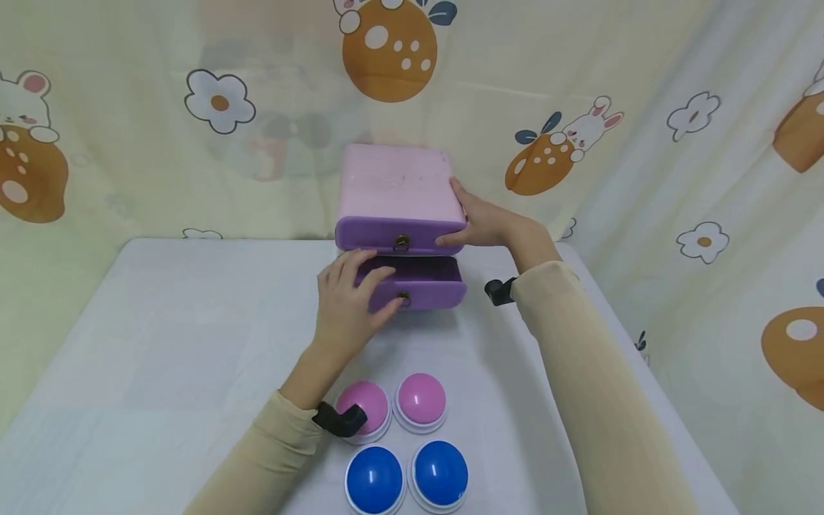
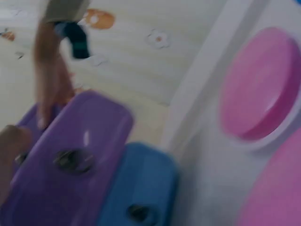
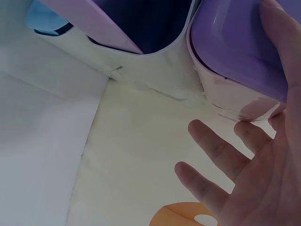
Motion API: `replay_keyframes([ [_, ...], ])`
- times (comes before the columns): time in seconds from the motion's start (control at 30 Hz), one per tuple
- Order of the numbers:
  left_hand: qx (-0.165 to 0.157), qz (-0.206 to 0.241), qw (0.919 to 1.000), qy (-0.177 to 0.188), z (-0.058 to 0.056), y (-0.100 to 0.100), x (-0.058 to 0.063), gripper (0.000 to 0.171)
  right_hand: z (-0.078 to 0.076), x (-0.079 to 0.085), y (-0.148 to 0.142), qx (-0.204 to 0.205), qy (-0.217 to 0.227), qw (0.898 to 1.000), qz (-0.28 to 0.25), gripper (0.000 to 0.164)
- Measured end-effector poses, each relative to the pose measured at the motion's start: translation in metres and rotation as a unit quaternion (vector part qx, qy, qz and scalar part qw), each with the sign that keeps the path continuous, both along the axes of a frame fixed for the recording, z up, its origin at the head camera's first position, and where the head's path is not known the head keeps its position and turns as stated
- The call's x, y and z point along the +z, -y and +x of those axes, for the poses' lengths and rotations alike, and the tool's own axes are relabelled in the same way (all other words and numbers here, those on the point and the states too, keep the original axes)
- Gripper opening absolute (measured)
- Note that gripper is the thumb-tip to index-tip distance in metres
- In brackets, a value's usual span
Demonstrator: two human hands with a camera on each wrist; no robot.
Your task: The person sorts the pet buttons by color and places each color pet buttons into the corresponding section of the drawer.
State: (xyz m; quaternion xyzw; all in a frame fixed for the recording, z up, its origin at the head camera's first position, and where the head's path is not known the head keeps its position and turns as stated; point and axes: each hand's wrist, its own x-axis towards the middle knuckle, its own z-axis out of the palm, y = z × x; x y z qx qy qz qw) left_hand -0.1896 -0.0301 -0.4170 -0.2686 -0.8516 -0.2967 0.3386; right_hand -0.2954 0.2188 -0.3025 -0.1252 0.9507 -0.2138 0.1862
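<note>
A small drawer cabinet (image 1: 399, 179) with a pink top stands at the far side of the table. Its upper purple drawer (image 1: 367, 234) is closed, and the purple drawer (image 1: 438, 295) beneath it is pulled out. A blue drawer (image 2: 143, 176) shows lowest in the left wrist view. My left hand (image 1: 344, 307) is at the pulled-out drawer's left front, fingers spread over its edge and thumb near the ring pull (image 1: 404, 299). With thumb on the upper drawer's face and fingers along the side, my right hand (image 1: 486, 218) holds the cabinet's right corner.
Two pink domes (image 1: 421, 398) in white bases sit in front of the cabinet, one partly behind the left wrist's black camera mount (image 1: 340, 420). Two blue domes (image 1: 440, 472) lie nearer to me. A patterned curtain (image 1: 290, 186) hangs behind the white table (image 1: 193, 343).
</note>
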Motion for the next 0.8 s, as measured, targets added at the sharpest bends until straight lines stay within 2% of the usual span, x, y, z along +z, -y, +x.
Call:
replay_keyframes([
  [0.13,-0.043,-0.050,0.9948,0.078,-0.011,0.028,0.006,0.040,-0.001,-0.001,0.001,0.001,0.003,1.000,0.002,0.124],
  [0.27,-0.057,-0.072,0.9881,0.124,-0.016,0.045,0.010,0.034,-0.001,-0.001,0.001,-0.001,0.004,1.000,0.005,0.125],
  [0.37,-0.064,-0.068,0.9874,0.127,-0.018,0.050,0.011,0.027,-0.001,0.000,0.001,-0.004,0.005,1.000,0.005,0.125],
  [0.53,-0.075,-0.068,0.9886,0.112,-0.018,0.052,0.013,0.013,0.000,-0.001,0.001,-0.009,0.008,1.000,0.009,0.124],
  [0.8,-0.106,-0.085,0.9837,0.117,-0.015,0.058,0.020,0.009,-0.001,-0.001,0.001,-0.010,0.004,1.000,0.010,0.125],
])
